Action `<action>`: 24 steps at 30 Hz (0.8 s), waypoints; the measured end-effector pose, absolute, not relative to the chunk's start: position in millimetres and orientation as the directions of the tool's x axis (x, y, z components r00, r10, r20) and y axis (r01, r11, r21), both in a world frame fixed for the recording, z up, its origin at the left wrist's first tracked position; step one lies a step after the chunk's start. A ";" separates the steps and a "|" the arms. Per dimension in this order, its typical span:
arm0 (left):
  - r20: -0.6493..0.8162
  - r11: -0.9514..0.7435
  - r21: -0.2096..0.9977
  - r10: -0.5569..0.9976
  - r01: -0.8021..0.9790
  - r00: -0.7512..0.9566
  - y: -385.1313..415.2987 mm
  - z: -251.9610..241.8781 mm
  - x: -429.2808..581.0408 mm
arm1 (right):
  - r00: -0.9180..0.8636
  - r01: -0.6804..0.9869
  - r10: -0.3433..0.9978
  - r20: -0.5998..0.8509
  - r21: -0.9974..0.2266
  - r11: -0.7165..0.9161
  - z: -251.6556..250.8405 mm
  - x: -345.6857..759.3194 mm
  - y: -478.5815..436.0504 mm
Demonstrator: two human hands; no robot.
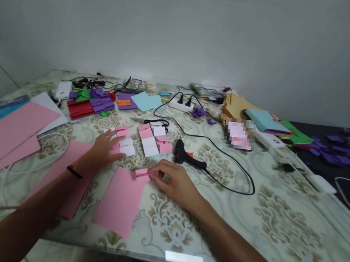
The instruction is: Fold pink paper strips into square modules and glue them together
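My left hand (102, 151) lies flat on the table with fingers spread, its fingertips touching a row of folded pink and white paper pieces (124, 141). My right hand (175, 182) pinches a small folded pink paper piece (142, 172) at the top corner of a pink paper sheet (120, 203). A second row of folded pink and white pieces (154, 140) lies just beyond. A black glue gun (187, 158) rests right behind my right hand, its cord looping to the right.
Large pink sheets (2, 135) lie at the left. Purple, red and green paper scraps (92, 101), a light blue sheet (146, 100), a white power strip (181, 104) and scissors (150, 121) sit farther back. Stacked coloured paper (259, 120) fills the right. The table edge (178, 261) runs near me.
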State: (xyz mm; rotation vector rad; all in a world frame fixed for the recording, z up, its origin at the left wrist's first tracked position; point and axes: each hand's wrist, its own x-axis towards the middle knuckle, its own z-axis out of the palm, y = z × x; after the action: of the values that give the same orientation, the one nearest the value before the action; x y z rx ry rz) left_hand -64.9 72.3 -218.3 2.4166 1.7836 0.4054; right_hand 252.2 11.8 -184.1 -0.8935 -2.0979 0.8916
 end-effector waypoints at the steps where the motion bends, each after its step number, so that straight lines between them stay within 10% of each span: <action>1: 0.149 -0.312 0.240 0.948 0.919 0.283 72.0 -219.0 -63.6 | -0.529 0.333 0.790 0.309 -0.781 0.528 -184.2 252.5 12.5; 24: 0.098 -0.583 0.378 0.797 0.719 0.596 32.2 -195.5 -33.8 | -0.490 0.403 0.811 0.319 -0.742 0.535 -193.6 245.7 11.3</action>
State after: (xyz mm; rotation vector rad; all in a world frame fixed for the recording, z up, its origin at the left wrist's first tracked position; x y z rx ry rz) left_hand -33.8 32.2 -195.5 2.5269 1.2361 0.3717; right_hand 245.7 11.3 -193.6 -0.9790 -2.1068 0.7877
